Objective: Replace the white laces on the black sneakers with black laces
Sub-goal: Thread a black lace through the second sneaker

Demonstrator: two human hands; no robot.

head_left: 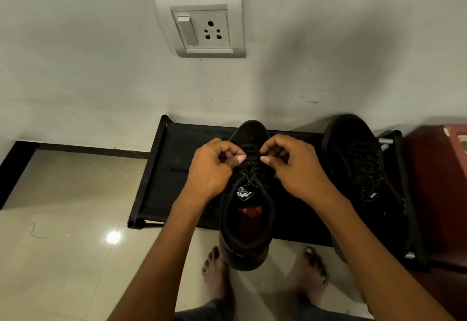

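In the centre of the frame a black sneaker (pixel 246 194) sits on the front edge of a low black fabric shoe rack (pixel 174 159), heel toward the bottom of the frame and overhanging the rack slightly. A black lace with pale flecks (pixel 249 166) already crosses its eyelets. The left hand (pixel 214 166) and right hand (pixel 293 166) meet over the upper lacing, each with fingers curled and thumb pressed against a strand, pinching the lace on either side of the tongue. Exactly which end each hand holds is hidden under the fingers. The second sneaker (pixel 358 169) stands at the right of the rack, also carrying a dark flecked lace; no white lace is visible anywhere. The lace looks like a soft, light woven cord that will flop and twist, so it is best held close to its stiff tip or right beside the eyelet being tightened. The shoe itself seems light with a pliable upper and a firmer sole, and may slide on the fabric shelf when pulled, so opposing tension from both hands should steady it.
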